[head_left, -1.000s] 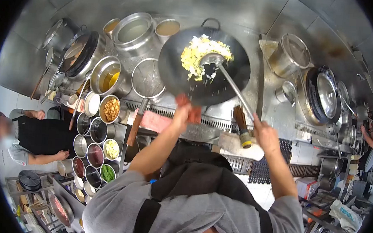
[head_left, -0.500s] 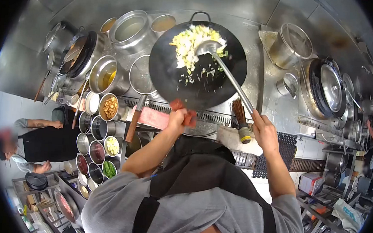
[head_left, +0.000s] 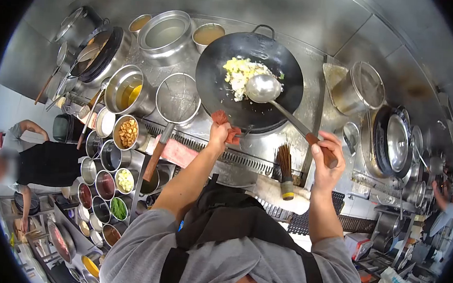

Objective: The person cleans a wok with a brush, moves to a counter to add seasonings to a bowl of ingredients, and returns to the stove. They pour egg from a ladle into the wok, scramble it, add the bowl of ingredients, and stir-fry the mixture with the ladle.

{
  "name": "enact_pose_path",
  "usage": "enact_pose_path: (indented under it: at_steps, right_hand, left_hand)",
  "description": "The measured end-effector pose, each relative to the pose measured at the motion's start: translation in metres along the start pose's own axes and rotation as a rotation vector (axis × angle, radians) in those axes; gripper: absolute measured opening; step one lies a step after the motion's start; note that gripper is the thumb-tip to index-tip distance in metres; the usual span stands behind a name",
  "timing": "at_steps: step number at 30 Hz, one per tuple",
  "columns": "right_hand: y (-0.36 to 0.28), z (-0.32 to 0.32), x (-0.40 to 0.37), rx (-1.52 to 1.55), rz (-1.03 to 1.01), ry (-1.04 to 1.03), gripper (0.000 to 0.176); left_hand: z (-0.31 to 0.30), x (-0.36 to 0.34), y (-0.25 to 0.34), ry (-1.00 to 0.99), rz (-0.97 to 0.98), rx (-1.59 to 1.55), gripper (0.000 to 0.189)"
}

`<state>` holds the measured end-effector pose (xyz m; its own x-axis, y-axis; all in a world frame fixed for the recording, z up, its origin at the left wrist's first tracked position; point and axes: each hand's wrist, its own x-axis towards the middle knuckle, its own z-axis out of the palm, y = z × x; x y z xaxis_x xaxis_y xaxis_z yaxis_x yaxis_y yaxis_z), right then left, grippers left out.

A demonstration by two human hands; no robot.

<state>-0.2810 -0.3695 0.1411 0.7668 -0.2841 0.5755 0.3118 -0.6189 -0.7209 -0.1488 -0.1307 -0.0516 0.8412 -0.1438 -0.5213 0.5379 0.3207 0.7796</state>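
Observation:
A black wok (head_left: 288,57) stands on the stove, holding a heap of chopped yellow and white food (head_left: 238,72) with a few green bits. My left hand (head_left: 218,137) is closed on a folded red cloth (head_left: 219,117) at the wok's near edge, by its near handle. With my right hand (head_left: 329,164) I grip the wooden end of a long metal ladle (head_left: 290,116), fingers loosely around it. The ladle's round bowl lies over the right part of the food. Below the wok, between my hands, a bristle brush (head_left: 285,173) lies at the stove's front edge.
A wire strainer (head_left: 178,99) sits left of the wok, near a pot with yellow liquid (head_left: 126,91). Several ingredient bowls line the left side, including fried chunks (head_left: 128,132) and cut greens (head_left: 118,208). A tall pot (head_left: 362,90) stands right. Another person (head_left: 43,166) is at far left.
The wok has settled lower onto the stove, its food gathered in a smaller heap. My right hand has moved down and right, and the ladle's bowl has dropped lower onto the food.

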Motion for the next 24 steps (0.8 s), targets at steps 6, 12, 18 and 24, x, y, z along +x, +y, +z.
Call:
enact_pose_path:
  at_steps: [6, 12, 18, 24]
  right_hand:
    - [-0.019, 0.091, 0.124, 0.656, -0.081, 0.205, 0.016]
    - [-0.024, 0.131, 0.157, 0.755, -0.172, 0.153, 0.018]
    - [-0.038, 0.147, 0.192, 0.594, -0.187, 0.183, 0.016]
    - [0.007, 0.174, 0.189, 0.730, -0.080, 0.214, 0.015]
  left_hand:
    - [-0.016, 0.019, 0.008, -0.067, -0.057, 0.025, 0.026]
    - [-0.019, 0.025, 0.022, -0.036, -0.053, -0.014, 0.024]
    - [-0.024, 0.033, 0.018, -0.107, -0.090, -0.013, 0.027]
    - [-0.021, 0.028, 0.024, -0.123, -0.091, -0.065, 0.030]
